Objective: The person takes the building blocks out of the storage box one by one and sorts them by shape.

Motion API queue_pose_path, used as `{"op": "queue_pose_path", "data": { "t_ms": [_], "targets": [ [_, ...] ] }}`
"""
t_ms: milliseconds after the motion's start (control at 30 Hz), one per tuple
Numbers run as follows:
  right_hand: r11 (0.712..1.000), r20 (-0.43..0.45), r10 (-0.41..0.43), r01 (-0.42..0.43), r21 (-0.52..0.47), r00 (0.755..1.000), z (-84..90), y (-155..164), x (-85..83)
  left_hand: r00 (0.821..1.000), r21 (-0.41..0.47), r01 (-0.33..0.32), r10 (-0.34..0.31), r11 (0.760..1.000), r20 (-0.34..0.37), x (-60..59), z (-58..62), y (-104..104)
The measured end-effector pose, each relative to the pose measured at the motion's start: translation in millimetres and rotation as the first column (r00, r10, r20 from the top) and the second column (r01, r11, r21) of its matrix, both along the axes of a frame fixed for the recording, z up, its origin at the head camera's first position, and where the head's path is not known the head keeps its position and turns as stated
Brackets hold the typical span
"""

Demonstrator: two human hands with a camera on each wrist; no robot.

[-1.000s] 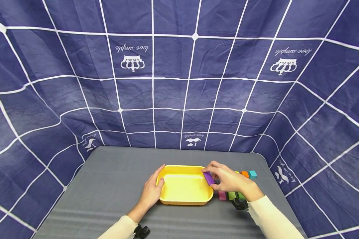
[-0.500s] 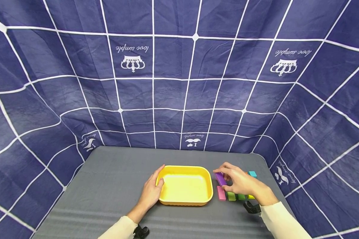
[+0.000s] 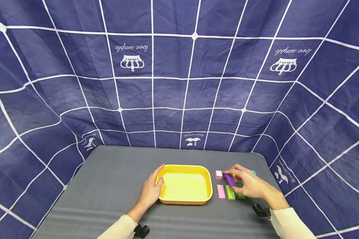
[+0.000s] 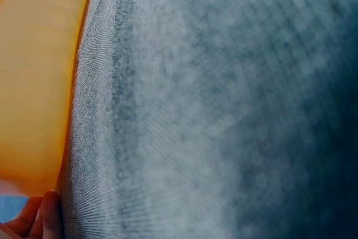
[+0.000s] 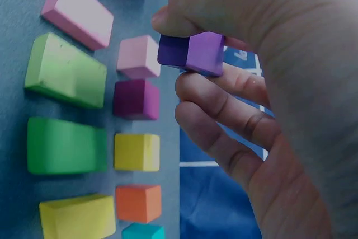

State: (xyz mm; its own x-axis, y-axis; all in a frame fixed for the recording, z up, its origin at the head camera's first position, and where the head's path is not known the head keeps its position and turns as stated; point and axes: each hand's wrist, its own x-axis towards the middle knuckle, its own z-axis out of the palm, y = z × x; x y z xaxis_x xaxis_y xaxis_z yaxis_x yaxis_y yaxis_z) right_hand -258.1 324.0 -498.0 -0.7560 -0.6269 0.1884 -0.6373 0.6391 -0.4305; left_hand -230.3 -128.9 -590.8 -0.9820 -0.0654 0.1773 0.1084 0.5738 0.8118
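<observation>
In the head view, my left hand [image 3: 151, 189] holds the left side of a yellow plastic tray [image 3: 185, 202], thumb over the rim and fingers along the outer wall. The left wrist view shows its fingertips [image 4: 51, 216] at the tray's corner. To the right of the tray, my right hand [image 3: 249, 182] pinches a purple rectangular block [image 5: 204, 53] between thumb and fingers. The block hangs above two rows of coloured blocks, close to a magenta cube [image 5: 136, 99] and a pink cube [image 5: 137, 57]. Nothing shows inside the tray.
One row has longer blocks: pink [image 3: 221, 192], a light green block [image 3: 230, 192], a dark green block [image 5: 67, 146] and a yellow block [image 5: 78, 216]. Behind them stand a yellow cube [image 5: 137, 152], an orange cube [image 5: 139, 204] and a cyan cube [image 5: 144, 232]. Blue cloth [image 3: 173, 93] walls the grey table.
My right hand has carried the purple block from above the tray's right rim rightward over the block rows, uncovering the pink blocks. The left hand has stayed on the tray.
</observation>
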Motion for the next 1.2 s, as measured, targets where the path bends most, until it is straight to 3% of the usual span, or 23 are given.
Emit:
{"op": "queue_pose_path", "data": {
  "t_ms": [100, 433, 933, 1200],
  "targets": [
    [1.0, -0.006, -0.006, 0.005, -0.012, 1.0, -5.7, 7, 3.4, 1.0, -0.002, 0.004, -0.004, 1.0, 0.008, 0.9, -2.5, 1],
    [0.999, -0.148, -0.017, 0.012, -0.03, 0.989, -23.8, 27, 11.3, 1.0, 0.011, 0.008, -0.008, 1.0, 0.006, 2.7, -1.6, 2],
    [0.997, -0.205, -0.028, 0.013, -0.073, 0.978, -28.5, 46, 10.5, 1.0, 0.024, 0.007, -0.008, 1.0, 0.016, 0.4, 2.6, 1],
    [0.994, -0.174, -0.068, 0.051, -0.099, 0.982, -33.2, 65, 10.2, 1.0, 0.027, -0.006, 0.005, 1.0, 0.023, -0.9, 0.5, 1]
  ]
}}
